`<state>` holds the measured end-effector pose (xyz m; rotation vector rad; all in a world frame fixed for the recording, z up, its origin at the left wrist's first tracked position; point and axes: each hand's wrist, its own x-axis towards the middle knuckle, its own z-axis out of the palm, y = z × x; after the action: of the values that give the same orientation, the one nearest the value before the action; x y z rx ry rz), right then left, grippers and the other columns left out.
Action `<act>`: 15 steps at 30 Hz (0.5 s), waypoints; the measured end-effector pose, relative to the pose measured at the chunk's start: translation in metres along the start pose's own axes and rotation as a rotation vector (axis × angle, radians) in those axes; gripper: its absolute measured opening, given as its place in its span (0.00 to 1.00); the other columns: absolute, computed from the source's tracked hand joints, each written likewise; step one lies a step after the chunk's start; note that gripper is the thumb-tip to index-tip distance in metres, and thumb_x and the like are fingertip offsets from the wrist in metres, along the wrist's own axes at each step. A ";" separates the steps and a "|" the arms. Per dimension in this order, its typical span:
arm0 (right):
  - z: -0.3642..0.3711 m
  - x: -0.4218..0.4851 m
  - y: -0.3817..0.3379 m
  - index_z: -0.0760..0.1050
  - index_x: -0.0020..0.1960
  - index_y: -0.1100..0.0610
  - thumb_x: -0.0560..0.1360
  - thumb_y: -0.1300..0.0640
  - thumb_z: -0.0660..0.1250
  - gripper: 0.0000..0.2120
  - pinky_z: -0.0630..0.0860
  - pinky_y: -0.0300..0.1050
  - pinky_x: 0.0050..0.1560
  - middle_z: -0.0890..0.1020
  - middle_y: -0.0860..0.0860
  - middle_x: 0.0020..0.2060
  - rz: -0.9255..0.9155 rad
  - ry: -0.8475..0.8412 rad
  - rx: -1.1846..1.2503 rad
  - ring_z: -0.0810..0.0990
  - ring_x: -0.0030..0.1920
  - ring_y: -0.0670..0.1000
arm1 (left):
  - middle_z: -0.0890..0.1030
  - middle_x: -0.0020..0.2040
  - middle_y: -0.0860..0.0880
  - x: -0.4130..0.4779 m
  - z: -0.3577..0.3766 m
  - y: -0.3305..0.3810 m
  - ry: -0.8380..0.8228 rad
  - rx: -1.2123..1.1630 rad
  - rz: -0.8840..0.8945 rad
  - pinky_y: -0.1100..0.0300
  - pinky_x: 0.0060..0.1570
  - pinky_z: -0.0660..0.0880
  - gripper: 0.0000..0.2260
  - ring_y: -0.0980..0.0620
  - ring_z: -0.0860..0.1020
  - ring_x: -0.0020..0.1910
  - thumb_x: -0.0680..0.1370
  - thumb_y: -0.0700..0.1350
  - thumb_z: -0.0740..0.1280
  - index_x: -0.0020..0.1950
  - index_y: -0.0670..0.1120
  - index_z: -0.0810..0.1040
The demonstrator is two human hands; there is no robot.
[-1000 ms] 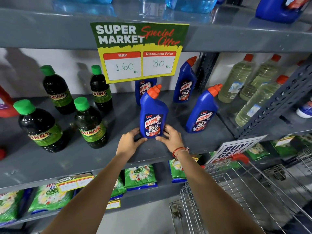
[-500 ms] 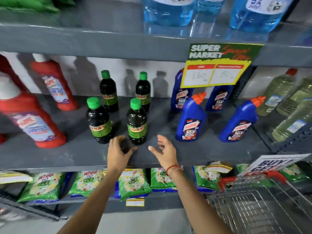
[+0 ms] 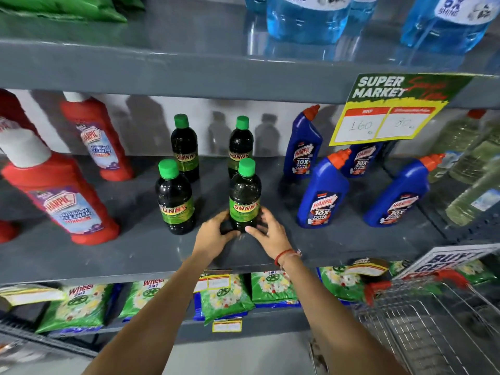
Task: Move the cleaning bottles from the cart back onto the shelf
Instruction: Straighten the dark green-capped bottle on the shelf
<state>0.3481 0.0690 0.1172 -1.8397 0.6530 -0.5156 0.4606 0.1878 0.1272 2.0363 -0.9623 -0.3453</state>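
A dark Sunny bottle (image 3: 244,197) with a green cap stands upright near the front of the grey middle shelf (image 3: 135,253). My left hand (image 3: 213,235) and my right hand (image 3: 266,232) both wrap its base from either side. Three more Sunny bottles (image 3: 175,200) stand beside and behind it. Several blue Harpic bottles (image 3: 323,192) stand to the right, and red Harpic bathroom cleaner bottles (image 3: 62,196) to the left. The wire cart (image 3: 422,326) with red handle ends sits at the lower right; its inside looks bare where visible.
A "Super Market" price sign (image 3: 389,109) hangs from the upper shelf edge. Blue liquid bottles (image 3: 308,17) stand on the top shelf, pale green ones (image 3: 470,169) at far right. Green detergent packets (image 3: 224,299) fill the lower shelf. A "Buy Get" sign (image 3: 454,259) sits above the cart.
Both hands let go of the blue Harpic bottle, moved left along the shelf, and closed around the base of the front Sunny bottle. The view shifted left.
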 end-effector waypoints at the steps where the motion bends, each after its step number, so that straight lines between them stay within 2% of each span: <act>1: -0.001 -0.001 0.000 0.61 0.69 0.59 0.71 0.60 0.70 0.30 0.72 0.38 0.58 0.75 0.61 0.62 0.012 -0.006 0.010 0.75 0.57 0.49 | 0.81 0.60 0.46 0.000 0.001 0.000 0.008 -0.005 -0.009 0.55 0.57 0.72 0.24 0.46 0.77 0.60 0.67 0.44 0.74 0.63 0.47 0.74; 6: -0.001 -0.004 -0.001 0.62 0.69 0.57 0.71 0.61 0.69 0.29 0.72 0.42 0.61 0.75 0.59 0.62 0.029 -0.015 0.063 0.74 0.58 0.48 | 0.80 0.60 0.45 0.000 0.005 -0.001 0.027 -0.022 -0.018 0.57 0.57 0.71 0.25 0.47 0.77 0.61 0.67 0.43 0.74 0.63 0.47 0.73; 11: 0.000 -0.007 -0.003 0.62 0.69 0.56 0.70 0.62 0.70 0.30 0.71 0.44 0.63 0.75 0.57 0.62 0.055 0.001 0.091 0.74 0.59 0.48 | 0.79 0.62 0.46 -0.001 0.004 -0.001 -0.002 0.011 -0.028 0.54 0.60 0.71 0.26 0.46 0.75 0.62 0.68 0.45 0.73 0.65 0.47 0.72; 13: 0.003 -0.011 -0.003 0.64 0.68 0.58 0.69 0.63 0.70 0.29 0.72 0.44 0.62 0.76 0.54 0.59 0.057 0.058 0.109 0.75 0.58 0.48 | 0.78 0.63 0.46 -0.005 0.002 0.001 -0.027 -0.011 -0.035 0.54 0.63 0.70 0.27 0.46 0.74 0.64 0.68 0.44 0.73 0.66 0.47 0.70; 15: 0.007 -0.019 -0.003 0.69 0.63 0.61 0.69 0.65 0.71 0.24 0.75 0.41 0.56 0.78 0.55 0.54 0.062 0.213 0.141 0.77 0.53 0.49 | 0.77 0.63 0.46 -0.015 -0.002 0.004 -0.025 -0.097 -0.054 0.58 0.63 0.68 0.28 0.49 0.73 0.64 0.69 0.41 0.72 0.67 0.45 0.68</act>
<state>0.3388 0.0874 0.1165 -1.6402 0.7935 -0.7045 0.4498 0.1988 0.1297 1.9770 -0.8897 -0.4386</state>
